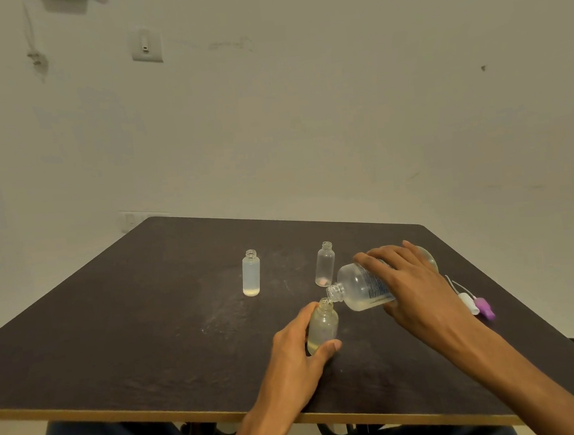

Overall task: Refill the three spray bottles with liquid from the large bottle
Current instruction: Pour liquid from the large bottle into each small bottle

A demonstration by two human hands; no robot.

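Dark scuffed table with pale edge, against bare off-white wall

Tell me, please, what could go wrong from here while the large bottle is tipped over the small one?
The large bottle is tilted nearly flat, its mouth just meeting the narrow neck of the small bottle, so liquid could miss and spill onto the table. The left hand holds the small bottle only low down; a nudge might tip it. The right hand may overfill it.
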